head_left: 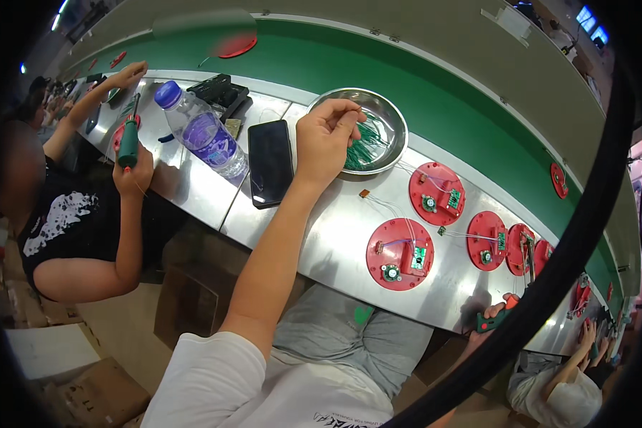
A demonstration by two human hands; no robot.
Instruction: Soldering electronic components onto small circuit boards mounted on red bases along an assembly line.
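Bench (328, 251): shiny metal sheet, flat, faint reflections; bowl (395, 132): thin-walled polished metal, round, on bench; left hand (325, 140): above bowl, thumb and fingertips pressed together, cannot tell whether anything pinched; discs (396, 257): red, plastic-looking, round, carrying green boards (419, 258); right hand (494, 310): at bench's near edge, fingers wrapped round green-and-orange tool (486, 323), partly hidden; green strips (365, 148): slender, stiff-looking, mostly straight, heaped in loose sheaf inside bowl

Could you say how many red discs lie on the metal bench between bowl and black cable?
5: one disc near the bowl, another lower, three rightward; the cable may hide more.
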